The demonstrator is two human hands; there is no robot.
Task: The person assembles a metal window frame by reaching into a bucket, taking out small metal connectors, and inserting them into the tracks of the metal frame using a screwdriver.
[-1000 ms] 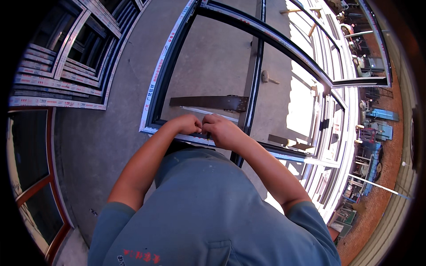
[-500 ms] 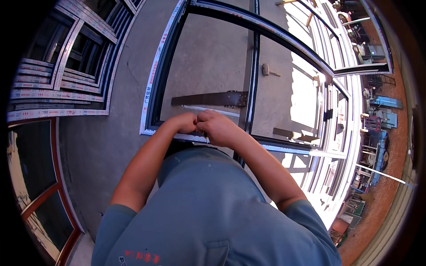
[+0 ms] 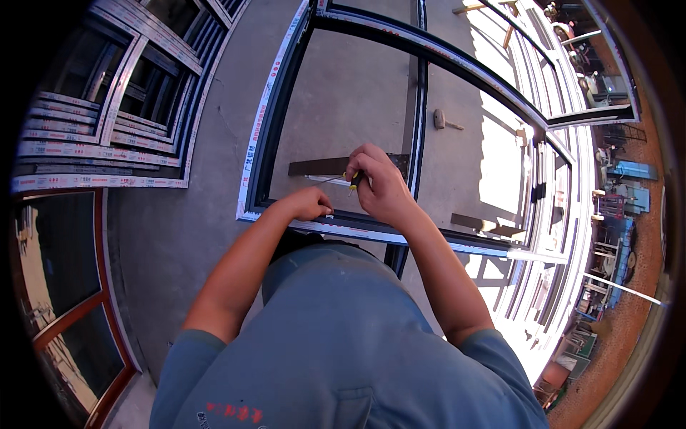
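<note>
In front of me lies a dark window frame [image 3: 371, 232] with white printed protective film on its outer edges. My right hand [image 3: 386, 189] is closed on a screwdriver [image 3: 355, 179] with a yellow and black handle, held above the near rail. Its thin shaft points left over the frame's opening. My left hand [image 3: 306, 204] is at the near rail, fingers pinched together. A tiny pale bit shows at its fingertips, too small to name. Beyond both hands, a dark flat bar [image 3: 314, 166] lies across beneath the frame.
A mallet [image 3: 440, 119] lies on the concrete floor [image 3: 343, 79] beyond the crossbar. Film-wrapped frames [image 3: 107, 151] are stacked at the left, near a brown-framed glass panel [image 3: 100, 257]. More frames [image 3: 564, 193] and a second dark support bar [image 3: 486, 225] are at the right.
My hands were together at the near rail and are now apart. The right hand has risen away to the right, bringing the screwdriver into sight. The left hand stays low by the rail.
</note>
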